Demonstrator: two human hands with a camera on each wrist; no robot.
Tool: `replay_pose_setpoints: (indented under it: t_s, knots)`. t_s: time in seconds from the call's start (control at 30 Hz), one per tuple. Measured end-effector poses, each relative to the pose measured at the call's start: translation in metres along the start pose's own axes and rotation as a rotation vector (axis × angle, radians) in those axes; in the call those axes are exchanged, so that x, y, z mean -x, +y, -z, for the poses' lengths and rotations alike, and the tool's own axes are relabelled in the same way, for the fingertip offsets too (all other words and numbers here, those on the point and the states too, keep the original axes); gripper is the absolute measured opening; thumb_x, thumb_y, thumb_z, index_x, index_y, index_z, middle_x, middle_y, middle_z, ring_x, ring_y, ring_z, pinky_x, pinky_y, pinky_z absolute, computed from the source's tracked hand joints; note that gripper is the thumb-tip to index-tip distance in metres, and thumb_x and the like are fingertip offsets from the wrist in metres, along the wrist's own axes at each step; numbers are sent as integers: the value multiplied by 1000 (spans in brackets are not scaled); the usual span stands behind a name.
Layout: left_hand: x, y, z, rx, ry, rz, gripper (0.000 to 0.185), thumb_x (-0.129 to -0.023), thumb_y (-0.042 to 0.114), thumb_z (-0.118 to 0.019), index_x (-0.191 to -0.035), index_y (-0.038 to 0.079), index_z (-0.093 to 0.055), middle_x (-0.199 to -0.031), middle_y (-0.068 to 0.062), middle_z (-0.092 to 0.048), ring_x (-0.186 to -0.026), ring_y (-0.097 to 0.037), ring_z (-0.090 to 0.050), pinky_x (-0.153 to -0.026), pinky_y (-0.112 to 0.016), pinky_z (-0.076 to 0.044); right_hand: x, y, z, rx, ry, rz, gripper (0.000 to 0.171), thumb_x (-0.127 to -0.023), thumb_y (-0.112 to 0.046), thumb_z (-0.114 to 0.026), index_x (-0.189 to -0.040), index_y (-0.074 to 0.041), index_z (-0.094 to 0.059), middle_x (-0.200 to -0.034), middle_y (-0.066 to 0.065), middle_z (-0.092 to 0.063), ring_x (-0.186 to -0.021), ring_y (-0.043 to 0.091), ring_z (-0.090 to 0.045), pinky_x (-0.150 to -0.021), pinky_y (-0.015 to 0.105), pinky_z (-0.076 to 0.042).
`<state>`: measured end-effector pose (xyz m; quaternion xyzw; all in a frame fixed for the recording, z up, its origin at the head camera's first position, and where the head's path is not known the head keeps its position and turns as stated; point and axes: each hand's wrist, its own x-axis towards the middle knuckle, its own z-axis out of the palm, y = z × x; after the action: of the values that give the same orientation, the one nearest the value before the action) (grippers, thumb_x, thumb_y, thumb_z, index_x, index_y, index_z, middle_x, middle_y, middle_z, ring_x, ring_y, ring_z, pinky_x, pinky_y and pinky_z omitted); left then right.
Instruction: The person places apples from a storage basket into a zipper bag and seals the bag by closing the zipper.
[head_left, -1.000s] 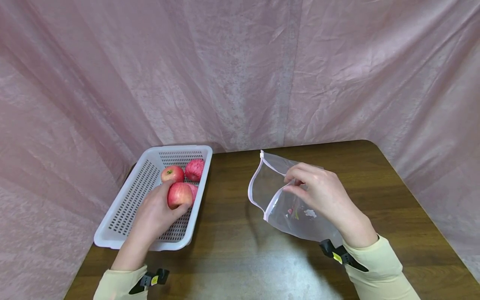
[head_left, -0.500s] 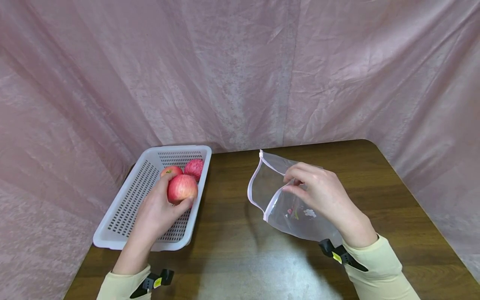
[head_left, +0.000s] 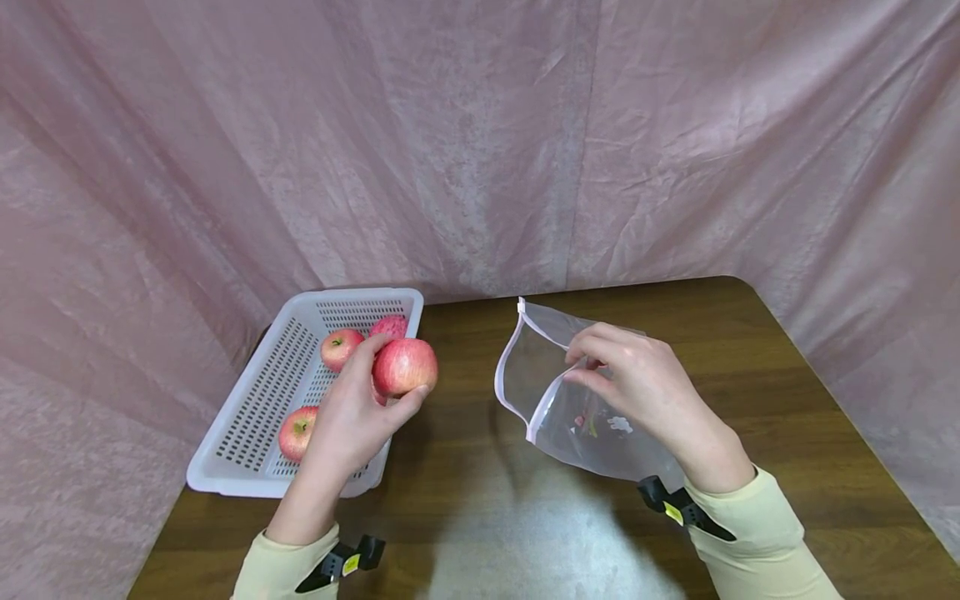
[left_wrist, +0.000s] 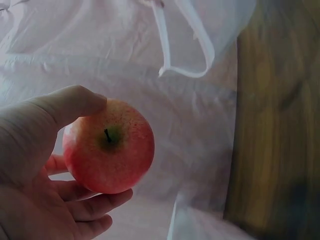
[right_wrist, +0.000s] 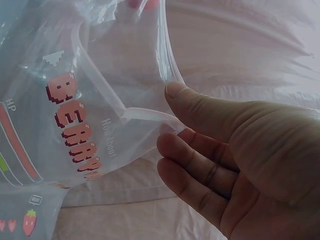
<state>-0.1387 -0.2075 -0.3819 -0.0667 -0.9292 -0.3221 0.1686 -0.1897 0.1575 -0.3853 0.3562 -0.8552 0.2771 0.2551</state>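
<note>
Apple in left hand

Red apple; white perforated basket; clear bag, pink lettering; dark-brown table.

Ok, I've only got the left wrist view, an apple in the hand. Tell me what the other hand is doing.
Observer: The right hand pinches the rim of a clear bag and holds its mouth open, facing the apple.
Operator: Give me the basket's contents.
Observer: Three more apples lie in the white basket, two at its far end and one nearer.
Operator: Check inside the bag.
Observer: It looks empty. The right wrist view shows only red lettering and small strawberries printed on it.
</note>
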Motion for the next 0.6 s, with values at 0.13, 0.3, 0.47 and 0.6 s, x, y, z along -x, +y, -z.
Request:
replay_pose_setpoints:
  t_s: [0.13,0.3,0.47,0.6]
  knots:
    - [-2,9,-11,8,-1,-13,82,-85,29,-94,-155,10,-53,-133,-13,-70,-105,-33,-66,-95,-52,-54,-1,-1,0,-4,10,13,26,-81,-14,-98,-95,-17,-76,-101,-12,-74,-82,7,-75,-67,39,-58]
    - [-2,20,-24,52,-4,-26,81,-86,30,-93,-153,9,-54,-137,-13,-70,-117,-33,-69,-103,-54,-55,-2,-3,0,-15,6,9,24,-83,-14,-97,-95,-18,-77,-101,-13,-74,-83,5,-75,-68,39,-58]
    - [-3,29,-33,107,-4,-40,80,-86,28,-94,-152,8,-54,-141,-14,-67,-125,-32,-66,-110,-52,-53,-3,-3,-1,-20,-2,10,22,-84,-14,-97,-94,-20,-78,-103,-13,-74,-84,4,-75,-69,39,-58]
    - [-5,34,-40,147,-15,-71,78,-86,26,-94,-151,7,-55,-140,-13,-67,-124,-30,-66,-109,-50,-53,-3,-3,-1,-12,-11,19,20,-85,-14,-96,-92,-22,-79,-105,-12,-75,-83,6,-73,-68,38,-57]
